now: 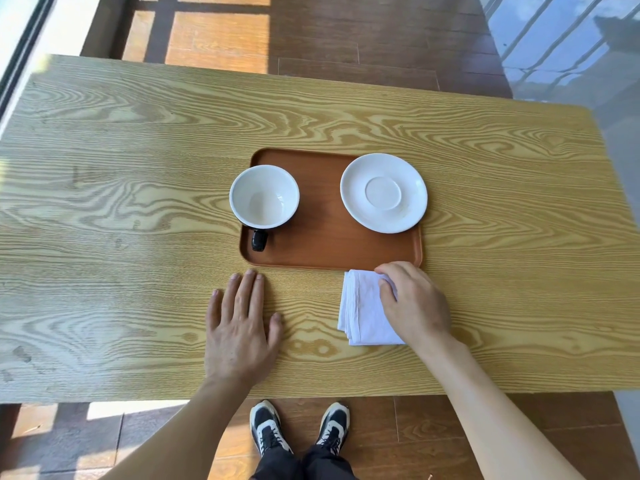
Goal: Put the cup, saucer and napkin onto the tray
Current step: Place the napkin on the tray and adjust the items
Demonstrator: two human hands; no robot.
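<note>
A brown tray lies at the middle of the wooden table. On its left side stands a cup, white inside with a black handle pointing toward me. A white saucer rests on the tray's right side, its rim overhanging the tray's right edge. A folded white napkin lies on the table just in front of the tray's near right corner. My right hand rests on the napkin's right part, fingers curled over its far edge. My left hand lies flat on the table, fingers spread, just before the tray's near left corner.
The light wooden table reaches far to both sides of the tray. Its near edge runs just above my shoes on the dark wood floor. A glass wall stands at the upper right.
</note>
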